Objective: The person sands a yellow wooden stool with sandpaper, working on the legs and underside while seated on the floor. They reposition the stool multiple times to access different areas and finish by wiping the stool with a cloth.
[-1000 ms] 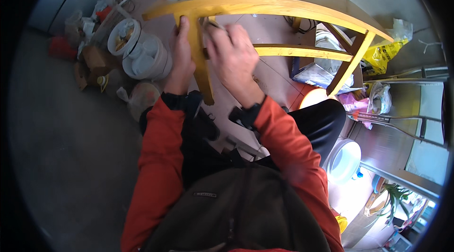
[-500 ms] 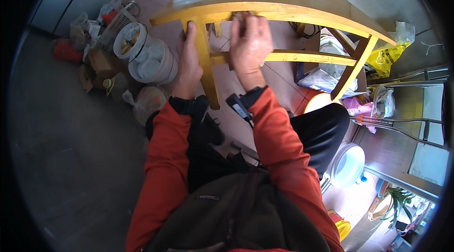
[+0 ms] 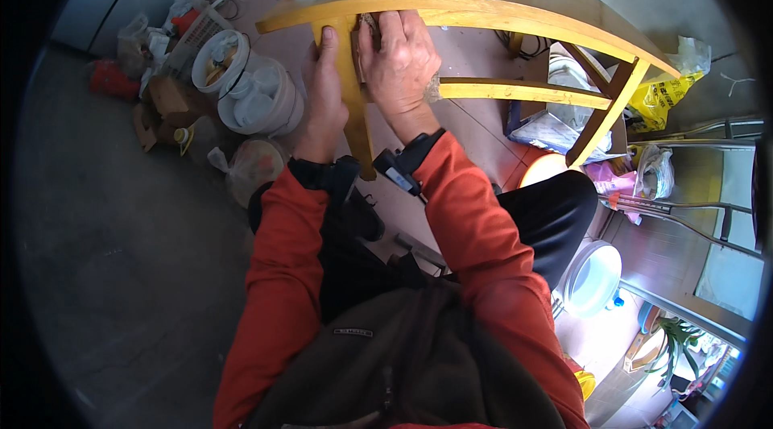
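Note:
A yellow wooden table (image 3: 483, 10) with a curved top edge stands tipped in front of me. Around its left leg (image 3: 360, 139) my left hand (image 3: 324, 103) is closed, thumb pointing up along the wood. My right hand (image 3: 400, 62) is curled just right of that leg, under the top's edge. It presses a crumpled brownish rag (image 3: 433, 89) against the leg; most of the rag is hidden by the fingers and palm. A crossbar (image 3: 523, 91) runs from behind my right hand to the right leg (image 3: 608, 115).
Left of the table stand white buckets (image 3: 262, 103), a cardboard box (image 3: 171, 103) and bagged items. To the right are an open box (image 3: 531, 131), a yellow plastic bag (image 3: 664, 99) and metal crutches (image 3: 684, 207). Near my right knee is a white bucket (image 3: 593, 276).
My right hand has moved left with the rag, from the open span under the tabletop edge to the left leg. My left hand keeps its grip. The view has shifted slightly.

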Tool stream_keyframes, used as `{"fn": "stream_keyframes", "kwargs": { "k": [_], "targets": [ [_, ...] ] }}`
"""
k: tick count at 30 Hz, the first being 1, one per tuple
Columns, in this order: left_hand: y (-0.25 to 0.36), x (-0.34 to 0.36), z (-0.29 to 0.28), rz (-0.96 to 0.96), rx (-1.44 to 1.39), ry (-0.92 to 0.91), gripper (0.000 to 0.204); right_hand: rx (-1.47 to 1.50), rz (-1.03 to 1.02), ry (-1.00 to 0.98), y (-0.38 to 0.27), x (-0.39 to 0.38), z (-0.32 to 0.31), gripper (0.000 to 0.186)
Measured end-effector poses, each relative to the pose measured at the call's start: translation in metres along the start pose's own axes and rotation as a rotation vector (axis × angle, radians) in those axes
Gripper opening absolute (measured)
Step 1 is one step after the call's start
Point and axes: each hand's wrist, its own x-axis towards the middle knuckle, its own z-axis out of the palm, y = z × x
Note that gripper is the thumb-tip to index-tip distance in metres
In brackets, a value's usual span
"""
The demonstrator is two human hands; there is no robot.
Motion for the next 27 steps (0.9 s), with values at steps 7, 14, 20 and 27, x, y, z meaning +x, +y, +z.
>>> {"fn": "stream_keyframes", "kwargs": {
  "k": [7, 14, 20, 27],
  "targets": [
    [0.001, -0.003, -0.001, -0.078, 0.062, 0.065, 0.046, -0.078, 0.229, 0.184, 0.013, 0.001, -0.010, 0.017],
    [0.002, -0.002, 0.002, -0.068, -0.019, 0.014, 0.048, -0.065, -0.073, -0.066, -0.001, -0.003, -0.008, 0.016],
    [0.003, -0.003, 0.004, -0.012, 0.037, 0.038, 0.050, -0.114, 0.014, -0.046, 0.007, -0.009, -0.010, 0.016],
    [0.005, -0.003, 0.000, -0.046, 0.037, 0.010, 0.049, -0.158, 0.209, 0.079, 0.009, -0.004, -0.019, 0.016]
  ]
}}
